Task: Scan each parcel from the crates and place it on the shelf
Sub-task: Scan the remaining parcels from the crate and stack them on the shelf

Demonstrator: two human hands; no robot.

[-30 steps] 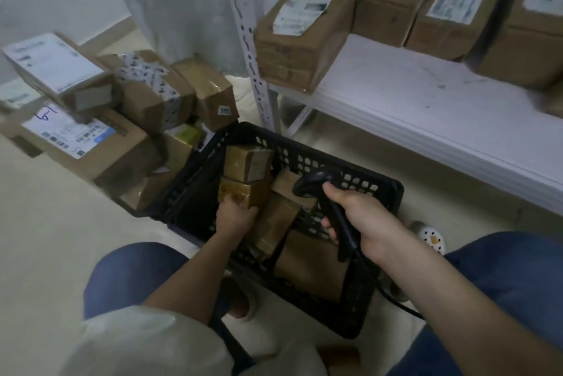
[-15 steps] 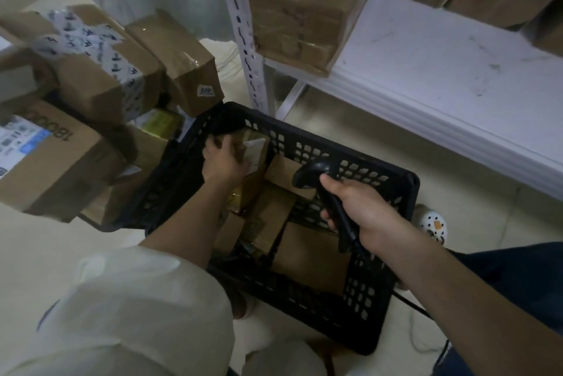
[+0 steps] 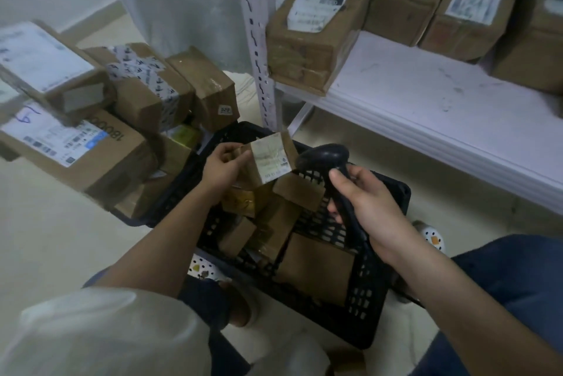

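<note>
My left hand (image 3: 221,167) grips a small cardboard parcel (image 3: 268,161) and holds it above the black plastic crate (image 3: 368,299), its white label facing me. My right hand (image 3: 365,208) grips the handle of a black barcode scanner (image 3: 323,156), whose head sits just right of the parcel's label. Several more brown parcels (image 3: 316,263) lie inside the crate. The white shelf (image 3: 441,120) stands to the upper right with several labelled boxes (image 3: 310,37) along its back.
A heap of larger cardboard boxes (image 3: 82,150) sits on the floor left of the crate. The shelf's white perforated upright (image 3: 259,49) rises just behind the crate. My knees in blue trousers flank the crate. The scanner's cable trails off right.
My left hand has lifted a small parcel out of the crate and turned its label up. The scanner in my right hand has risen toward it.
</note>
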